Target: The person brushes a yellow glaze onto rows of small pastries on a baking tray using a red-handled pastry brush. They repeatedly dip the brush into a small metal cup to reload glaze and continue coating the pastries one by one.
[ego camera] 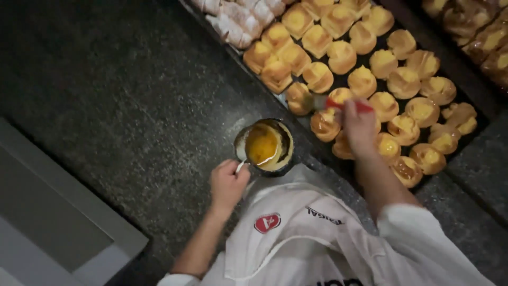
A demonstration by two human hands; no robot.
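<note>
left hand (228,182) grips the cup (264,145) handle, cup of yellow glaze on the worktop (132,106) by the tray's (465,145) near edge | right hand (359,126) closed on the red-handled brush (338,103) over the buns (365,79) | we judge: cup light, sloshy, hold by handle; buns soft, fragile; brush light, slippery if wet

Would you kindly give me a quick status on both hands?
Left hand grips cup handle. Right hand brushes glaze onto bun with red-handled brush. Nothing obstructing.
</note>
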